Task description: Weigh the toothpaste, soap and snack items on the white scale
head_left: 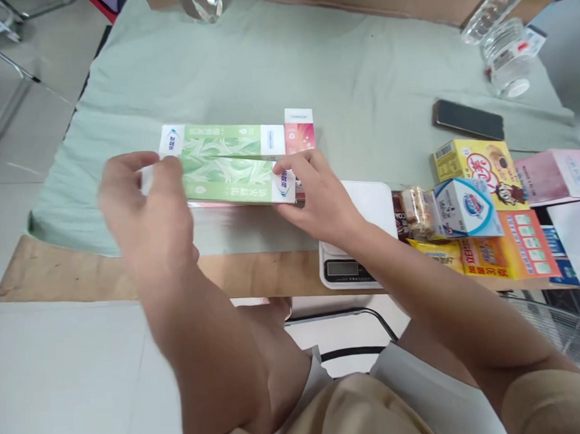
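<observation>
Two long green-and-white toothpaste boxes lie side by side across the cloth. My right hand (320,196) pinches the right end of the near toothpaste box (230,179) between thumb and fingers. At its left end my left hand (148,205) is closed around the box, slightly blurred by motion. The far toothpaste box (227,140) sits just behind, with a thin wedge-shaped gap between the two. A pink-red box (300,131) pokes out at their right end, and a pink edge shows under the near box. The white kitchen scale (367,203) is partly covered by my right forearm.
Right of the scale are a yellow box (479,162), a white-and-blue soap box (467,208), an orange packet (525,243) and a pink box (560,174). Behind them lies a black phone (468,119). Clear bottles (508,56) lie at the back right. Brown cardboard (356,3) borders the table's back.
</observation>
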Motion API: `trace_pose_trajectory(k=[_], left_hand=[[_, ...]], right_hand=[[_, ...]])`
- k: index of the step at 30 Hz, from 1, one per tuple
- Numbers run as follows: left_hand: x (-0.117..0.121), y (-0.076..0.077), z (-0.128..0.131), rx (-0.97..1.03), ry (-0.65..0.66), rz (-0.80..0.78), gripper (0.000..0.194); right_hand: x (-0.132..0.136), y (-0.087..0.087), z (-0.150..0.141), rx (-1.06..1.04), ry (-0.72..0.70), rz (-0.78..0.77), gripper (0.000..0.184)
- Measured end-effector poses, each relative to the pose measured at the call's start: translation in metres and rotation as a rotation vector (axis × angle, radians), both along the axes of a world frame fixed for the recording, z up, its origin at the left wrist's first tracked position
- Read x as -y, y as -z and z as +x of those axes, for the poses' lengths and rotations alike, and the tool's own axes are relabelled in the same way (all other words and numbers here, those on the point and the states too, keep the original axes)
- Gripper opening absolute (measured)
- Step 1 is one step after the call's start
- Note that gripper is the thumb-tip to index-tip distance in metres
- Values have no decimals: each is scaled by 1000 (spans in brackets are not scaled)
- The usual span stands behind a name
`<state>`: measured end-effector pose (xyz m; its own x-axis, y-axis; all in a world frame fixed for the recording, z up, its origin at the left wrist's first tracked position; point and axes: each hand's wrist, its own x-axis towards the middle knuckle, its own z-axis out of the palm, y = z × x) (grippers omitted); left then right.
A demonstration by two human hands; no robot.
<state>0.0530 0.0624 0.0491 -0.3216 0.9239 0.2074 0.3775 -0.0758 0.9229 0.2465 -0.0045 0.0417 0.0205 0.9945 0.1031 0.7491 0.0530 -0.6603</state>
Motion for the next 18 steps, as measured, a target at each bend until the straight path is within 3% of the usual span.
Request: trace_pose_trajectory(k=[3, 5, 8, 11, 13, 18], left_hand=[[15, -23, 19, 178, -57, 132, 32], [26, -35, 35, 346, 70, 181, 33], [38, -45, 60, 508, 279, 0, 26], [46, -44, 87, 487, 476, -232, 22], [49, -40, 107, 506, 562, -284, 21], [52, -27, 156, 554, 522, -320, 21]], right_hand=[[25, -18, 25, 20, 13, 251, 39], [49, -28, 50, 53, 70, 384, 37], [81, -34, 87, 42, 154, 481, 37], [103, -34, 119, 82, 274, 437, 36], [113, -37, 137, 99, 353, 345, 36], [139, -46, 180, -44, 629, 255, 40]])
